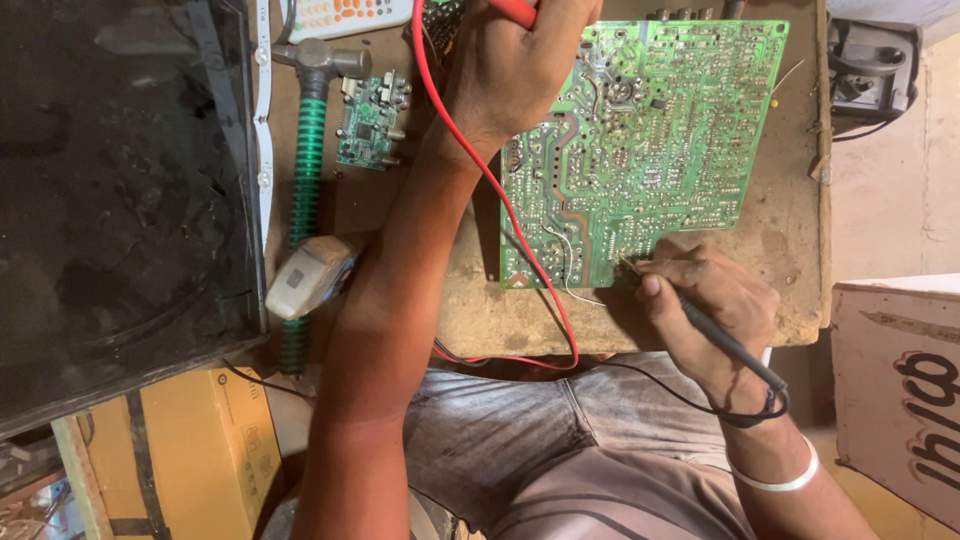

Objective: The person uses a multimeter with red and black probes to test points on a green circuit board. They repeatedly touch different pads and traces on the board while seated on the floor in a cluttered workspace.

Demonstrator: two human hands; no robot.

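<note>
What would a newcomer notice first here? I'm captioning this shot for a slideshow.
First, the large green circuit board lying solder-side up on the worn wooden bench. The left hand holds a red probe at its upper left edge, while the right hand presses a black probe to its lower edge.

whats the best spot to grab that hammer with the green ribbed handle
Grip the hammer around its green ribbed handle, a little below the metal head, coming from above. It lies flat on the bench, so the shaft is open on top; lower down, a pale plastic gadget lies over it. The left hand is closest.
</note>
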